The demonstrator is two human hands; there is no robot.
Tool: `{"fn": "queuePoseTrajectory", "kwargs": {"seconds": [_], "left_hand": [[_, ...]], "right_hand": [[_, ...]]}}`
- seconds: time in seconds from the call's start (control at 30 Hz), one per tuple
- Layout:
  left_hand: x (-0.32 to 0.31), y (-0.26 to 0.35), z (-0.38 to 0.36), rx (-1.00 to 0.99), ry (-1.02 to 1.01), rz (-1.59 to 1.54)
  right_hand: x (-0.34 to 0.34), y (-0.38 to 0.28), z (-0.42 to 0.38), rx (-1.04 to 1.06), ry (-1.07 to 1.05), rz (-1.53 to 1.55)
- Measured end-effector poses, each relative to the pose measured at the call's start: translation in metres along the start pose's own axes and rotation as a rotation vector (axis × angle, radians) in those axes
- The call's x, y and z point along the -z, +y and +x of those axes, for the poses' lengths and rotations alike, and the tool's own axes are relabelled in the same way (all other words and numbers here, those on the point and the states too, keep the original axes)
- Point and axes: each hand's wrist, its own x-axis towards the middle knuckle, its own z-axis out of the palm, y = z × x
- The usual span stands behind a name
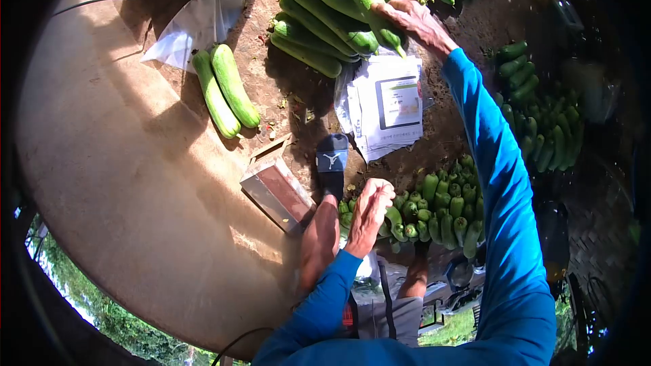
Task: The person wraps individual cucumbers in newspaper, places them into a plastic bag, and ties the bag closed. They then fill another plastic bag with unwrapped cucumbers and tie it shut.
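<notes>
My right hand (pixel 419 26) reaches forward, its fingers closed around the side of a long, pale green gourd (pixel 369 5). That gourd lies on top of a pile of similar gourds (pixel 315 30). Below its tip sits a stack of printed white paper sheets (pixel 390 112) on the ground. Close to my body, my left hand (pixel 369 215) is raised with its fingers curled together. Whatever lies inside those fingers, if anything, is hidden. Beside the left hand stand many small green gourds (pixel 441 210), packed tightly with their ends up.
Two long gourds (pixel 227 91) lie apart on the left, near clear plastic sheeting (pixel 196 27). A small wooden box-like stool (pixel 278 193) stands beside my socked foot (pixel 332 159). A pale curved slab (pixel 135 183) fills the left. Smaller green vegetables (pixel 542 118) are heaped in shade at right.
</notes>
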Motion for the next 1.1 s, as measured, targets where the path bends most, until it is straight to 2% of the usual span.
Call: {"fn": "queuePoseTrajectory", "kwargs": {"seconds": [0.07,0.13,0.2,0.23,0.27,0.3,0.33,0.37,0.4,0.43,0.47,0.5,0.53,0.63,0.67,0.73,0.77,0.8,0.87,0.93,0.97,1.0,1.03,1.1], "left_hand": [[0.012,0.001,0.009,0.073,0.094,-0.176],[0.018,0.003,0.010,0.034,0.133,-0.309],[0.018,0.011,0.013,0.022,-0.026,-0.339],[-0.004,0.018,0.004,-0.047,0.115,-0.427],[0.000,0.009,0.005,-0.004,0.080,-0.385],[0.010,-0.008,0.006,-0.015,0.074,-0.201],[0.016,-0.023,0.007,-0.025,0.065,-0.017],[0.016,-0.041,0.010,-0.126,0.182,0.184],[0.006,-0.027,0.009,0.084,0.193,-0.098],[0.011,-0.035,0.010,0.099,0.166,-0.110],[0.015,-0.043,0.010,0.115,0.140,-0.123],[0.006,-0.036,0.007,0.161,0.223,-0.200],[-0.014,-0.033,0.002,-0.021,0.354,0.008],[0.000,-0.030,-0.001,0.119,0.195,-0.345],[0.001,-0.034,-0.003,0.121,0.204,-0.326],[-0.004,-0.038,-0.011,-0.010,0.232,-0.244],[-0.011,-0.034,-0.010,0.052,0.318,-0.421],[-0.016,-0.032,-0.010,0.054,0.324,-0.406],[-0.021,-0.029,-0.012,0.131,0.372,-0.368],[-0.025,-0.028,-0.015,0.116,0.364,-0.243],[-0.027,-0.028,-0.015,0.131,0.354,-0.268],[-0.028,-0.030,-0.015,0.145,0.342,-0.295],[-0.029,-0.031,-0.015,0.147,0.341,-0.291],[-0.030,-0.034,-0.017,0.108,0.295,-0.199]], "right_hand": [[-0.018,0.009,-0.055,-0.188,-0.101,0.227],[-0.041,-0.021,-0.129,-0.259,-0.069,0.345],[-0.068,-0.051,-0.194,-0.125,-0.017,0.441],[-0.080,-0.063,-0.222,-0.113,-0.073,0.449],[-0.093,-0.077,-0.245,-0.092,-0.018,0.442],[-0.100,-0.073,-0.273,-0.153,-0.195,0.232],[-0.109,-0.073,-0.285,-0.055,-0.049,0.228],[-0.111,-0.067,-0.295,-0.027,-0.015,0.274],[-0.108,-0.063,-0.298,0.005,0.022,0.317],[-0.099,-0.056,-0.295,0.099,0.008,0.319],[-0.090,-0.042,-0.295,0.101,-0.125,0.291],[-0.092,-0.026,-0.294,0.038,-0.126,0.241],[-0.097,-0.006,-0.292,-0.021,-0.130,0.190],[-0.129,0.080,-0.278,0.010,-0.056,-0.150],[-0.140,0.116,-0.271,0.051,-0.069,-0.294],[-0.162,0.174,-0.257,0.040,-0.142,-0.552],[-0.169,0.192,-0.256,0.036,-0.134,-0.536],[-0.173,0.205,-0.257,-0.003,-0.078,-0.539],[-0.197,0.215,-0.270,-0.053,-0.020,-0.526],[-0.226,0.209,-0.295,-0.329,0.007,-0.497],[-0.244,0.205,-0.303,-0.387,0.062,-0.431],[-0.249,0.198,-0.306,-0.390,0.058,-0.429],[-0.255,0.190,-0.305,-0.478,0.041,-0.426],[-0.261,0.178,-0.295,-0.597,0.037,-0.439]]}}
